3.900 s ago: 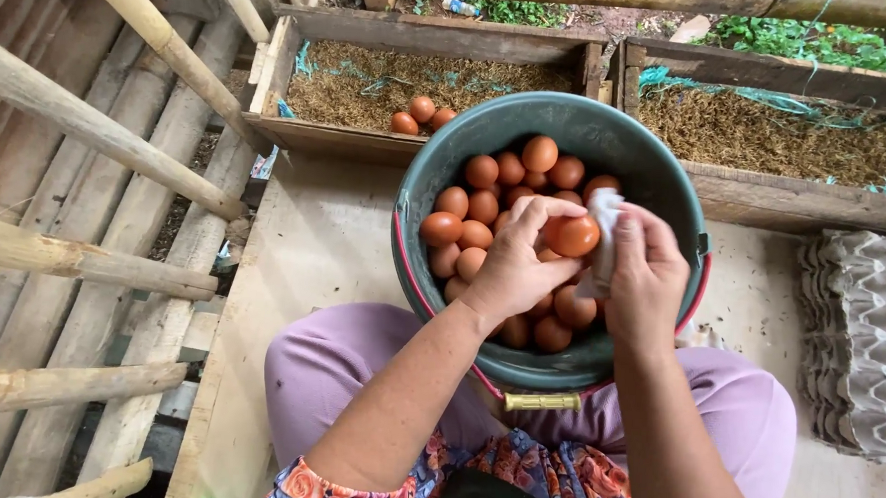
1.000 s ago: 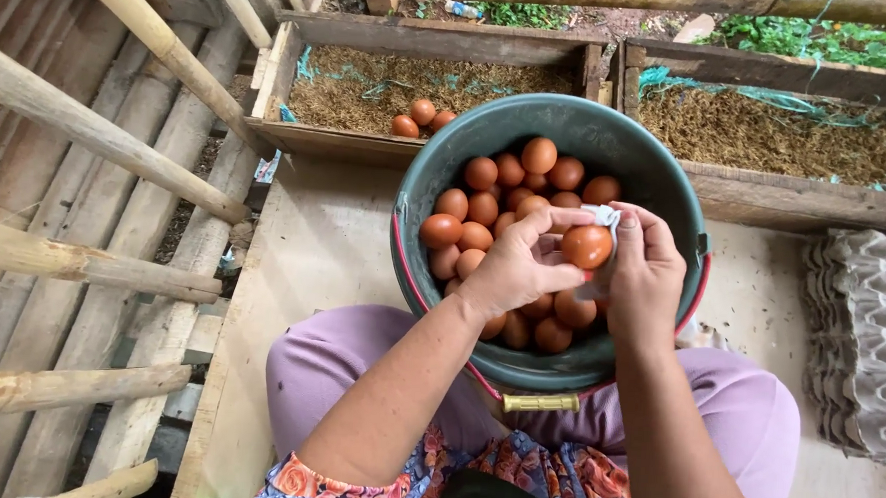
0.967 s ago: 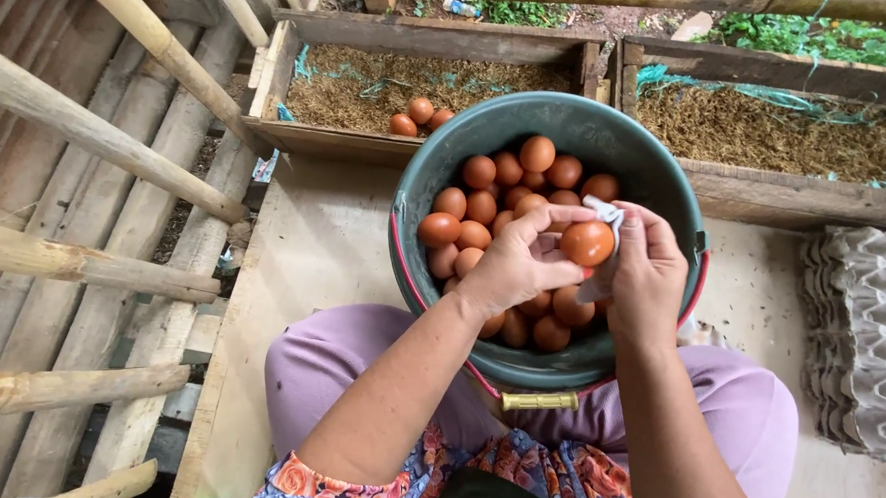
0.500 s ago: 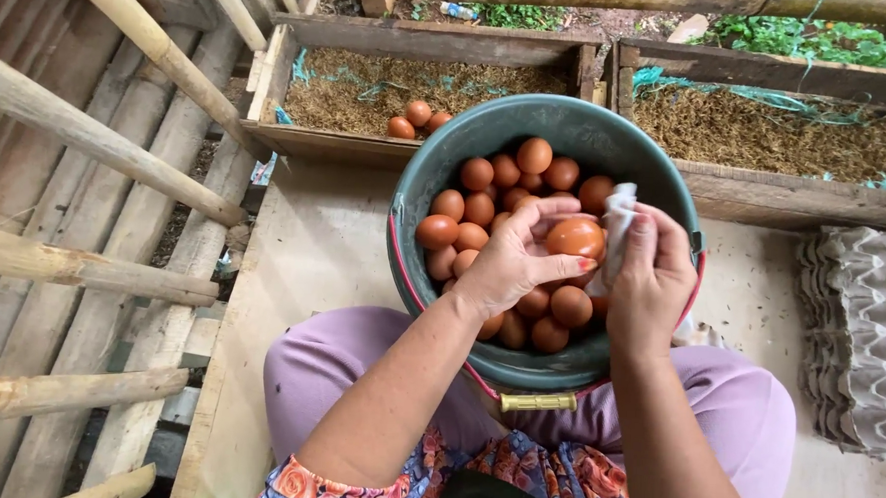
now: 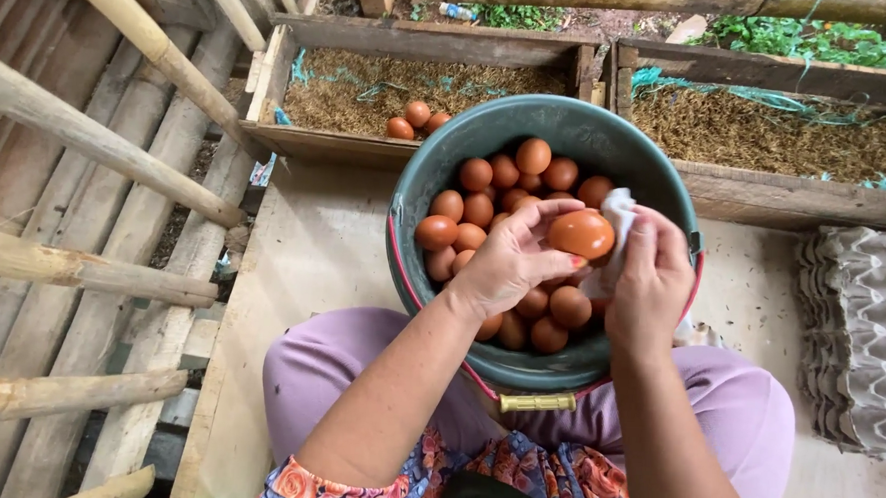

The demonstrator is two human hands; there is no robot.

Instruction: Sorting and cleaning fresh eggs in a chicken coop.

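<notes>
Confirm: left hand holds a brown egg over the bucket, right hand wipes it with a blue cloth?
Not quite: the cloth is white, not blue, as the head view shows. The rest stands: the left hand holds the brown egg over the bucket and the right hand presses the cloth to it.

Lying in the left nest box [image 5: 299, 123] on dry straw: three brown eggs [image 5: 415, 119], touching one another. Sitting just right of it, past a wooden divider: a second nest box [image 5: 769, 74] holding straw and strands of teal netting [image 5: 659, 81]. Slanting across the left side over weathered planks: bamboo poles [image 5: 99, 144]. Resting at the right edge on the pale plywood floor [image 5: 303, 263]: a stack of grey pulp egg trays [image 5: 862, 337]. Showing beyond the boxes at top right: green plants [image 5: 831, 39].
</notes>
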